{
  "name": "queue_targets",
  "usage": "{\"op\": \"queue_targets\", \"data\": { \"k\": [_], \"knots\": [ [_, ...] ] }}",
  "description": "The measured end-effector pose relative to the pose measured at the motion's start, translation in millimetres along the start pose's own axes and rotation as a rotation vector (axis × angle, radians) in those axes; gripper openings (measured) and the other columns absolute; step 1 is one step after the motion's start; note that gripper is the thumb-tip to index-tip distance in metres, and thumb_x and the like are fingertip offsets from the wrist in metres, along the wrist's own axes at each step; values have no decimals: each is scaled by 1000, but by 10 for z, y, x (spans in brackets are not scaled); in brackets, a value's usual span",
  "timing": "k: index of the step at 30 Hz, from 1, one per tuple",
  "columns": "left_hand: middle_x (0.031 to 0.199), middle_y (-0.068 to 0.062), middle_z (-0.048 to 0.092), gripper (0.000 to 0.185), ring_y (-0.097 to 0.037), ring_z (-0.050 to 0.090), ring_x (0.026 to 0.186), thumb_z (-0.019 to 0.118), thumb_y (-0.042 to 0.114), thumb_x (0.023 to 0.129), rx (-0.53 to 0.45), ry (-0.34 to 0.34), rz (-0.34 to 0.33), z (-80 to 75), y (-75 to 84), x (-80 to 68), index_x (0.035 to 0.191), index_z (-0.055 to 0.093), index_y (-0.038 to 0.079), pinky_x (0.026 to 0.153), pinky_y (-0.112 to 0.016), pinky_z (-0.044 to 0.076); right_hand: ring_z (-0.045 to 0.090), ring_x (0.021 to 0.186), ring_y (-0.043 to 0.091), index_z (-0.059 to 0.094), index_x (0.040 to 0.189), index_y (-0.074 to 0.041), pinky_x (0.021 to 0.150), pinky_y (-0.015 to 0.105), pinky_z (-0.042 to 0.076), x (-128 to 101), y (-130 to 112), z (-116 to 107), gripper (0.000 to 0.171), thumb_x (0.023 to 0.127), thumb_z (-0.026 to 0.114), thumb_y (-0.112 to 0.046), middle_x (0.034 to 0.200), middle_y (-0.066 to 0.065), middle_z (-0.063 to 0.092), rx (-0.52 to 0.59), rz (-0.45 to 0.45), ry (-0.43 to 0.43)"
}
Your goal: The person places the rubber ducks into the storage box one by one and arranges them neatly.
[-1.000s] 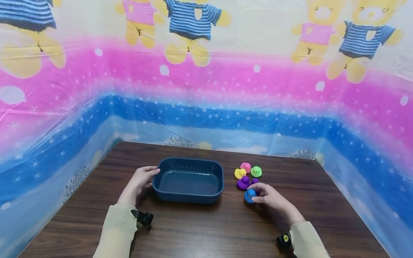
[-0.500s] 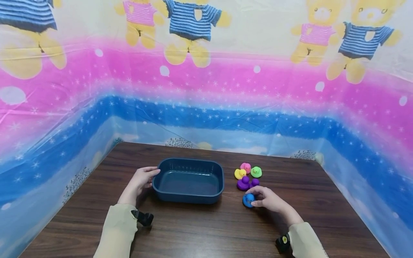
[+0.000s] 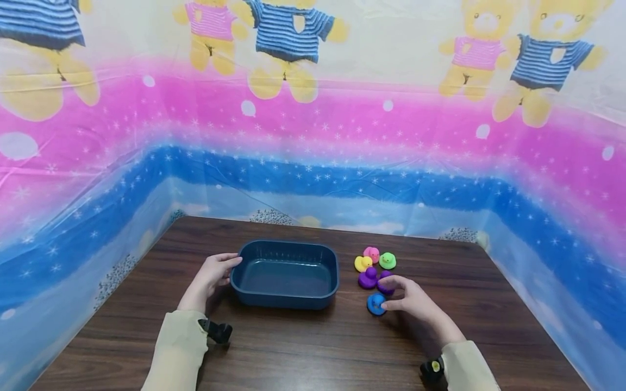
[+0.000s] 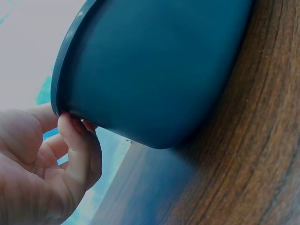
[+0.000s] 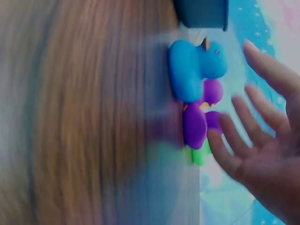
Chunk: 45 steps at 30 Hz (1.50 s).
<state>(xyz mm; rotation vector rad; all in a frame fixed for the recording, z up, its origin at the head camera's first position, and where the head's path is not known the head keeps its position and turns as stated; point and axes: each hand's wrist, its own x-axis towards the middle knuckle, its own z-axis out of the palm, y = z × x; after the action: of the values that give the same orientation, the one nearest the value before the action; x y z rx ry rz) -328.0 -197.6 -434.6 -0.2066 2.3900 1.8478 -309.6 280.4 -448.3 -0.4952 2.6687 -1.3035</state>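
Note:
My left hand (image 3: pixel 211 276) grips the left end of a dark blue plastic basin (image 3: pixel 283 300), its fingers and thumb at the rim (image 4: pixel 59 84). The basin stands on the table with nothing in it. At its right, a blue rubber duck (image 3: pixel 375 305) sits upright nearest the front. Over and beside this duck my right hand (image 3: pixel 413 298) has its fingers spread, holding nothing. Behind the blue duck are two purple rubber ducks, one purple duck (image 3: pixel 368 279) farther left and another purple duck (image 3: pixel 385 284) partly behind my fingertips.
A yellow duck (image 3: pixel 363 264), a pink duck (image 3: pixel 371 254) and a green duck (image 3: pixel 387 260) sit close together behind the purple ones. The brown wooden table (image 3: pixel 293 353) ends at the back against a hanging printed cloth (image 3: pixel 313 125).
The blue duck has shifted a little toward the front left, away from the purple ducks. My right hand has let go of it, with the fingers spreading. The left hand stays on the basin.

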Motion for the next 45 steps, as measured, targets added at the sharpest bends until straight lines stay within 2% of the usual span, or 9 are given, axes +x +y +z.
{"op": "queue_targets", "data": {
  "k": [3, 7, 12, 19, 27, 31, 36, 45],
  "knots": [
    [127, -25, 56, 54, -15, 59, 86, 54, 28, 101, -2, -4, 2, 8, 2, -1, 143, 43, -5, 70, -25, 53, 50, 127, 38, 55, 133, -2, 98, 49, 46, -44, -36, 16, 55, 87, 74, -24, 136, 20, 55, 84, 114, 91],
    [128, -25, 56, 54, -15, 59, 86, 54, 27, 101, -2, -11, -3, 24, -1, 0, 144, 43, -4, 70, -24, 53, 52, 124, 35, 53, 134, -1, 93, 44, 51, -110, -71, 74, 54, 91, 70, -28, 138, 20, 52, 163, 227, 166],
    [133, -27, 52, 57, -19, 59, 93, 54, 31, 101, 5, -18, 0, 3, -2, 2, 144, 42, -4, 73, -26, 53, 56, 118, 31, 52, 135, 0, 96, 46, 50, -181, -130, 155, 55, 92, 69, -31, 139, 21, 51, 234, 287, 246],
    [138, -29, 48, 58, -22, 58, 98, 53, 32, 101, 12, -13, -4, -8, -19, -6, 145, 41, -4, 76, -26, 53, 50, 125, 35, 50, 137, 1, 100, 49, 45, -152, -161, 272, 55, 94, 66, -31, 141, 23, 49, 282, 324, 300],
    [137, -28, 49, 58, -22, 57, 96, 53, 32, 101, 8, -10, -3, -6, -21, 1, 145, 41, -3, 74, -24, 52, 50, 125, 38, 55, 134, -1, 102, 51, 41, -145, -117, 421, 62, 84, 78, -30, 136, 23, 54, 215, 313, 292],
    [132, -26, 53, 57, -18, 57, 90, 54, 32, 101, 7, -9, 1, -2, -12, 4, 144, 42, -3, 72, -22, 52, 52, 122, 37, 58, 130, -1, 99, 50, 43, -143, -86, 468, 61, 77, 84, -19, 130, 23, 58, 192, 312, 292],
    [119, -20, 60, 55, -15, 56, 83, 55, 30, 101, -1, 1, -1, 3, -9, 12, 143, 44, -3, 69, -21, 51, 52, 120, 39, 61, 124, 1, 97, 52, 42, -132, -63, 510, 57, 73, 84, -7, 127, 26, 59, 155, 299, 309],
    [116, -18, 61, 55, -14, 56, 82, 55, 30, 101, -9, 11, -9, 9, -10, 13, 143, 44, -4, 68, -21, 51, 56, 113, 35, 65, 114, 0, 93, 47, 43, -102, -59, 562, 49, 72, 87, -13, 119, 23, 63, 96, 317, 388]
  ]
}}
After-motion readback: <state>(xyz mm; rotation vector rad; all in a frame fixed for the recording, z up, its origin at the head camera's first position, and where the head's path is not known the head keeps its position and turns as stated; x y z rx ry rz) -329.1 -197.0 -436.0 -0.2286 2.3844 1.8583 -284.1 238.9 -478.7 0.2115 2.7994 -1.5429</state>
